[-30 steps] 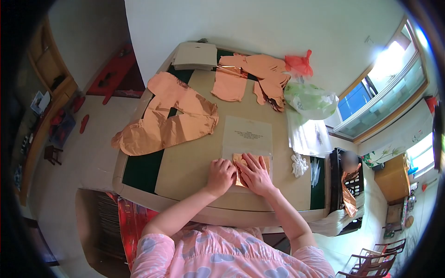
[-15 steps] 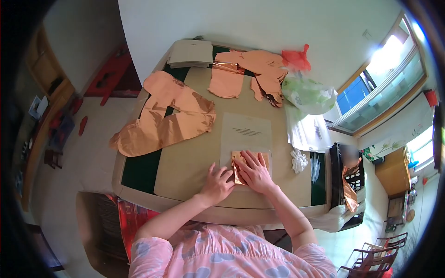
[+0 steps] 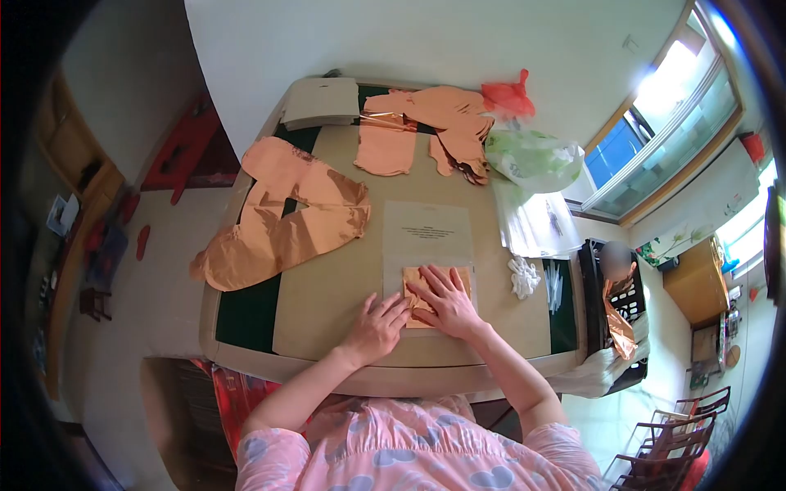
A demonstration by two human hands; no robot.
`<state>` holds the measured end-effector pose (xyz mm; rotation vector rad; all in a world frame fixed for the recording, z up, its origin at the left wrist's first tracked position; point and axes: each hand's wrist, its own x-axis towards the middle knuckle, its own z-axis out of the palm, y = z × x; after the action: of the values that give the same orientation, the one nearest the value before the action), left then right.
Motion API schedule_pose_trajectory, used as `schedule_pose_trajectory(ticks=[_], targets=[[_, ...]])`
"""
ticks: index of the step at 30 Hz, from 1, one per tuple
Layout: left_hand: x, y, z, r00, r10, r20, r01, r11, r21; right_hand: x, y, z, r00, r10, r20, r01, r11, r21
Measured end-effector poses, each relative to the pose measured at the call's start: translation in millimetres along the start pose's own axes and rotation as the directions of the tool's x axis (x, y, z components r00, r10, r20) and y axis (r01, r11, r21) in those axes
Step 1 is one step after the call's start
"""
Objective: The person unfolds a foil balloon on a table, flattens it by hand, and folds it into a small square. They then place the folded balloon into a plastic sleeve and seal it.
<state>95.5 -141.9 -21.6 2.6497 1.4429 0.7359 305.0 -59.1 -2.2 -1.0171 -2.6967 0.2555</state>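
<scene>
A folded copper-coloured foil piece [image 3: 416, 317] lies on a clear printed plastic bag [image 3: 427, 221] near the table's front. My right hand [image 3: 449, 303] lies flat on the foil with its fingers spread. At the foil's left edge rests my left hand [image 3: 377, 330], fingers apart and slightly bent, holding nothing. To the left, a large flat copper foil shape [image 3: 307, 221] is spread out. More foil shapes [image 3: 385, 151] are piled toward the back of the table.
Grey-beige sheets [image 3: 321, 102] are stacked at the back left. On the right are a red bag [image 3: 509, 96], a green-white bag [image 3: 536, 159], clear bags [image 3: 536, 225], white ties [image 3: 524, 278] and thin clear strips [image 3: 554, 286]. Beyond the table edge, a person [image 3: 618, 266] is beside a black crate [image 3: 637, 307].
The camera view has shifted slightly. My left hand's fingers have straightened a little by the foil, while my right hand stays flat on it.
</scene>
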Motion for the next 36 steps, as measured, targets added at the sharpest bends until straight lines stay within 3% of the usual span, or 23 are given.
schedule_pose_trajectory(ticks=[7, 10, 13, 16, 22, 27, 34, 36], targets=[[2, 14, 3, 0.998, -0.063, 0.031, 0.060, 0.992, 0.109, -1, -1, -3, 1.000, 0.001, -0.023, 0.000, 0.999, 0.039], [4, 15, -1, 0.998, -0.058, 0.027, 0.055, 0.993, 0.101, -9, 3, -9, 0.984, -0.016, -0.179, 0.045, 0.986, 0.158], [2, 15, -1, 0.998, -0.050, 0.027, 0.047, 0.994, 0.094, -39, -10, -27, 0.988, -0.111, -0.103, 0.124, 0.984, 0.126], [1, 13, 5, 0.998, -0.055, 0.035, 0.052, 0.996, 0.066, -76, -29, -39, 0.996, -0.086, -0.029, 0.089, 0.990, 0.108], [2, 15, -1, 0.997, -0.047, 0.059, 0.044, 0.997, 0.065, -110, -40, -26, 0.994, 0.088, -0.058, -0.091, 0.994, -0.053], [8, 19, -11, 0.997, -0.034, 0.076, 0.029, 0.998, 0.063, -103, -43, -23, 0.997, 0.079, -0.015, -0.081, 0.988, -0.130], [8, 11, 11, 0.989, 0.145, -0.001, -0.135, 0.926, 0.354, -96, -38, -33, 0.996, 0.084, 0.036, -0.077, 0.984, -0.164], [9, 9, 8, 0.985, 0.172, -0.020, -0.154, 0.923, 0.354, -89, -31, -21, 0.994, 0.078, -0.077, -0.090, 0.981, -0.169]])
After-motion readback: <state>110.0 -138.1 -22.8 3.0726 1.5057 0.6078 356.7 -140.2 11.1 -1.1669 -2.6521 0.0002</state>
